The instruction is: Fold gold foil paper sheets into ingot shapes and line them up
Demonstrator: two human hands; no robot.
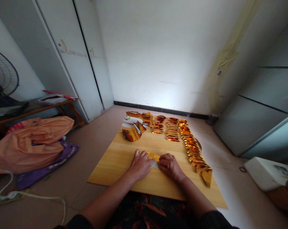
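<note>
A wooden board (115, 162) lies across my lap. My left hand (140, 164) and my right hand (170, 166) rest side by side on it, pressing down on a small sheet of gold foil paper (154, 156) that shows between them. Beyond my hands, a loose pile of gold sheets (133, 132) sits at the board's far left. Rows of folded gold paper pieces (172, 128) line the far edge. Another row of folded pieces (195, 154) runs down the right side toward me.
An orange plastic bag (31, 143) on a purple bag (48, 162) lies on the floor at left, with a white cord (34, 197) nearby. A fan (3, 76) and low wooden table (39, 108) stand far left. A white box (267, 173) sits at right.
</note>
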